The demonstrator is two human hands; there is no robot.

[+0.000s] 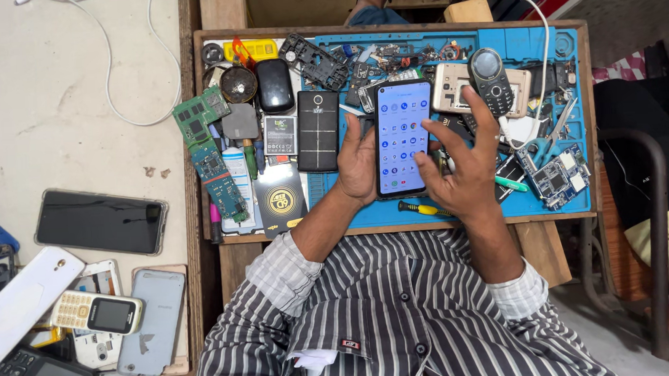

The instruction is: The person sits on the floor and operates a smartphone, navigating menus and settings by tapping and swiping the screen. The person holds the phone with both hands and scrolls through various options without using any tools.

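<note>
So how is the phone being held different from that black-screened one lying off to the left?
The held smartphone has a lit screen full of app icons; the phone on the left has a dark screen. The held one stands upright in the left hand above the blue mat, with the right hand at its screen; the other lies sideways, untouched, on the pale surface. Both are flat touchscreen slabs.

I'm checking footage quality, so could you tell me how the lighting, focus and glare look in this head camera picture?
Head view: even, soft daylight with only faint shadows; the lit smartphone between the left hand and right hand reads sharp, its icons clear without glare; the dark phone on the floor shows a dull sheen; the blue mat edges bow slightly from wide-angle distortion.
</note>
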